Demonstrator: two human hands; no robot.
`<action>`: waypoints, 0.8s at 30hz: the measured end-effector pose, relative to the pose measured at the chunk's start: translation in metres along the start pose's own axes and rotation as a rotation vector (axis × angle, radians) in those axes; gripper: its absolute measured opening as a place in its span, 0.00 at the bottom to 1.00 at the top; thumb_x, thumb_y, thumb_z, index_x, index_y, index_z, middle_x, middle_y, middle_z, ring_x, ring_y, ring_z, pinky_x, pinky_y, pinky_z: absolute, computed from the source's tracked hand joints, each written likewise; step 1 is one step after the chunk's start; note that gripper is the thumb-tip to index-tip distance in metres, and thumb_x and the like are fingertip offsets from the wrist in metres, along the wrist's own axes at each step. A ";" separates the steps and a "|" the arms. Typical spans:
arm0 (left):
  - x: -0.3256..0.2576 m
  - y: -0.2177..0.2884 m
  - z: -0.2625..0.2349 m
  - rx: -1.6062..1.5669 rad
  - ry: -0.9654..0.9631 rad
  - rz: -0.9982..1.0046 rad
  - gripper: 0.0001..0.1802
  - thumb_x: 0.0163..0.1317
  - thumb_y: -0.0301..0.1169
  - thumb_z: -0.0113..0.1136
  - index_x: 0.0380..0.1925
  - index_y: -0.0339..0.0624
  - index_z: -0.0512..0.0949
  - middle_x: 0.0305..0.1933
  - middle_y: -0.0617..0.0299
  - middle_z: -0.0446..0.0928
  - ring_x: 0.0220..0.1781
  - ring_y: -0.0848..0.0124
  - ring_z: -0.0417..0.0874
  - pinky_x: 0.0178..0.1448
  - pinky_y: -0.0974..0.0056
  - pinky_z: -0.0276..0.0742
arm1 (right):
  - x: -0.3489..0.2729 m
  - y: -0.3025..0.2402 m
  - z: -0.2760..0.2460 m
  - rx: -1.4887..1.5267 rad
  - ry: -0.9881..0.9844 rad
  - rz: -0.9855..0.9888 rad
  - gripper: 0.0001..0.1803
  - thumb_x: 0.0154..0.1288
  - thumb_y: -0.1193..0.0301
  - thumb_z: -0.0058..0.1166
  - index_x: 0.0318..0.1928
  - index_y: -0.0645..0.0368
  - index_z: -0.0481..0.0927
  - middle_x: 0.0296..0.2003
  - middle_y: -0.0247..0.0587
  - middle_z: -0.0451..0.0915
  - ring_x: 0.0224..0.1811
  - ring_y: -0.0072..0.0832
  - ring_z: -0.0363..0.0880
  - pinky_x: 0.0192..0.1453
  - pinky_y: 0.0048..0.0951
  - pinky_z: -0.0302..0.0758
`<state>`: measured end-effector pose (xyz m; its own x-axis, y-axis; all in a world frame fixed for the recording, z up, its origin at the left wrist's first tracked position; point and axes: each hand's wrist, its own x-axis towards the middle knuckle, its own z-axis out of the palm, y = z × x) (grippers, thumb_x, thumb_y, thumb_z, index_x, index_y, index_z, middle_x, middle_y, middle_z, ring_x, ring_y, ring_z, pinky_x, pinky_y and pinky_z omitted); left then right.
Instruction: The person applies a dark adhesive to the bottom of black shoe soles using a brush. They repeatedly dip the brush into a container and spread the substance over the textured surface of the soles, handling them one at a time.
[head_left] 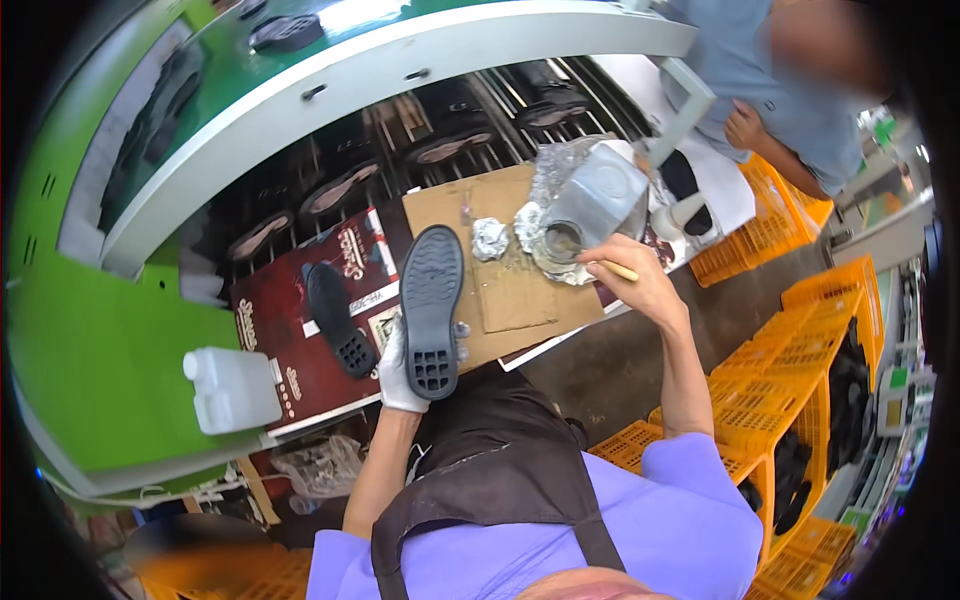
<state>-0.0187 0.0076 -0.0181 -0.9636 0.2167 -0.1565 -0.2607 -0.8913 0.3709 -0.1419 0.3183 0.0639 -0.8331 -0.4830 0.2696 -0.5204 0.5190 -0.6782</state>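
Black sole [433, 310] lies gripped in the half-curled, gloved left hand [398, 378]. At its three o'clock, the bare right hand [640, 280] pinches a pale handle [620, 270] beside a round container [562, 240].

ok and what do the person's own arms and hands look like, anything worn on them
The left hand wears a white glove that ends around the wrist; the right hand has no glove. Both forearms are uncovered, below short, plain lavender sleeves.

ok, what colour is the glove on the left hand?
White: the glove shows best in the head view.
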 end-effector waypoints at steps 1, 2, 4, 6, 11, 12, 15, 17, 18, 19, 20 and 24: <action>-0.001 -0.001 0.013 0.049 0.161 0.030 0.34 0.69 0.53 0.32 0.58 0.33 0.65 0.45 0.40 0.76 0.34 0.55 0.80 0.37 0.58 0.79 | 0.003 0.001 0.001 -0.006 -0.014 0.003 0.07 0.57 0.74 0.58 0.37 0.59 0.81 0.28 0.43 0.76 0.31 0.38 0.75 0.36 0.32 0.71; -0.001 0.000 0.011 0.041 0.151 0.037 0.34 0.69 0.53 0.32 0.58 0.33 0.65 0.45 0.40 0.75 0.34 0.55 0.80 0.37 0.58 0.79 | 0.006 0.001 0.001 -0.013 -0.027 0.008 0.07 0.56 0.75 0.58 0.37 0.60 0.81 0.28 0.43 0.76 0.31 0.37 0.76 0.36 0.32 0.71; -0.005 -0.001 0.007 0.029 0.145 0.016 0.34 0.69 0.53 0.32 0.58 0.33 0.65 0.45 0.40 0.75 0.34 0.54 0.80 0.38 0.57 0.79 | 0.001 0.000 0.003 -0.015 -0.023 0.028 0.08 0.56 0.75 0.58 0.38 0.60 0.81 0.28 0.43 0.76 0.30 0.36 0.76 0.36 0.31 0.71; -0.006 -0.002 0.007 -0.022 0.175 0.011 0.34 0.69 0.54 0.33 0.58 0.33 0.65 0.46 0.40 0.75 0.36 0.54 0.80 0.39 0.56 0.79 | 0.003 0.003 0.005 -0.008 0.007 0.037 0.08 0.57 0.75 0.58 0.38 0.61 0.81 0.28 0.42 0.76 0.31 0.35 0.76 0.36 0.29 0.71; -0.009 -0.005 -0.004 -0.035 0.015 0.032 0.34 0.68 0.53 0.36 0.62 0.37 0.60 0.54 0.41 0.71 0.50 0.53 0.77 0.53 0.53 0.75 | 0.000 0.012 0.017 0.356 0.224 0.413 0.08 0.59 0.71 0.60 0.38 0.61 0.82 0.24 0.29 0.79 0.24 0.13 0.75 0.28 0.15 0.70; -0.009 -0.005 -0.004 -0.054 -0.021 0.045 0.34 0.68 0.52 0.36 0.64 0.38 0.58 0.57 0.41 0.70 0.55 0.53 0.75 0.58 0.52 0.73 | -0.001 0.012 0.021 0.381 0.262 0.432 0.08 0.59 0.71 0.60 0.38 0.62 0.82 0.24 0.29 0.79 0.24 0.13 0.74 0.27 0.15 0.70; -0.008 -0.002 -0.003 0.096 -0.061 0.110 0.42 0.55 0.47 0.62 0.65 0.41 0.56 0.60 0.46 0.67 0.59 0.55 0.72 0.64 0.51 0.68 | -0.002 0.013 0.033 0.440 0.357 0.435 0.08 0.59 0.71 0.61 0.36 0.63 0.81 0.23 0.31 0.79 0.21 0.13 0.74 0.25 0.14 0.72; -0.005 -0.004 0.002 0.159 0.022 0.215 0.50 0.43 0.38 0.75 0.65 0.43 0.56 0.62 0.53 0.66 0.61 0.57 0.71 0.65 0.53 0.67 | 0.001 0.015 0.040 0.441 0.374 0.433 0.08 0.59 0.71 0.61 0.36 0.63 0.81 0.23 0.31 0.79 0.21 0.13 0.74 0.25 0.14 0.72; -0.004 -0.004 0.004 0.238 -0.007 0.238 0.48 0.45 0.39 0.73 0.65 0.43 0.57 0.61 0.52 0.67 0.61 0.57 0.71 0.65 0.52 0.67 | 0.001 0.017 0.042 0.440 0.390 0.434 0.08 0.59 0.71 0.61 0.36 0.63 0.81 0.23 0.31 0.79 0.21 0.13 0.74 0.25 0.14 0.72; -0.002 -0.005 0.006 0.316 -0.039 0.260 0.46 0.48 0.39 0.71 0.65 0.44 0.58 0.61 0.51 0.67 0.61 0.56 0.71 0.65 0.52 0.68 | -0.001 0.021 0.046 0.431 0.410 0.424 0.08 0.59 0.71 0.61 0.35 0.63 0.81 0.23 0.31 0.79 0.20 0.13 0.74 0.24 0.15 0.71; -0.001 -0.005 0.006 0.394 -0.074 0.280 0.44 0.50 0.40 0.69 0.65 0.44 0.58 0.60 0.50 0.67 0.61 0.55 0.71 0.64 0.51 0.68 | -0.004 0.024 0.052 0.452 0.407 0.418 0.08 0.58 0.70 0.62 0.35 0.63 0.81 0.22 0.32 0.79 0.20 0.13 0.75 0.23 0.15 0.71; -0.006 -0.011 0.010 0.269 0.072 0.239 0.39 0.50 0.27 0.68 0.62 0.45 0.60 0.59 0.58 0.69 0.60 0.60 0.72 0.64 0.56 0.68 | -0.005 0.014 0.048 0.428 0.342 0.483 0.08 0.59 0.69 0.61 0.33 0.62 0.81 0.21 0.31 0.78 0.19 0.13 0.73 0.22 0.15 0.69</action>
<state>-0.0110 0.0197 -0.0121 -0.9950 -0.0218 -0.0971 -0.0446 -0.7749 0.6305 -0.1366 0.2943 0.0205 -0.9996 0.0136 0.0239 -0.0194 0.2632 -0.9645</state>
